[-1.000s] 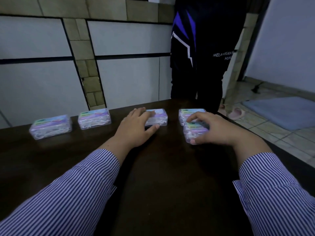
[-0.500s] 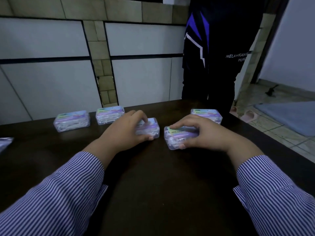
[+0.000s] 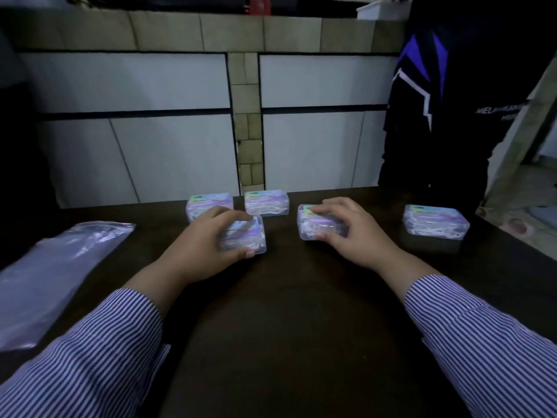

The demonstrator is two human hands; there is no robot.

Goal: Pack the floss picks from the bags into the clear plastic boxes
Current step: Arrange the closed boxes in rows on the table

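Note:
Several clear plastic boxes filled with white floss picks lie on the dark table [image 3: 286,312]. My left hand [image 3: 208,248] grips one box [image 3: 250,239] from above, thumb at its front corner. My right hand [image 3: 349,233] holds a second box [image 3: 313,226] by its top and front edge. Two more closed boxes sit side by side at the table's far edge, one [image 3: 208,203] partly behind my left fingers and one [image 3: 266,202] to its right. A fifth box [image 3: 435,224] rests alone at the far right.
A flat clear plastic bag [image 3: 51,276] lies on the table's left side. A person in dark clothing [image 3: 446,95] stands beyond the far right corner. A white-panelled wall runs behind the table. Tiled floor shows at the far right.
Both hands have slid their boxes leftward along the table. The right hand's box has come away from the far-right box. The view has turned left and the plastic bag has come into sight.

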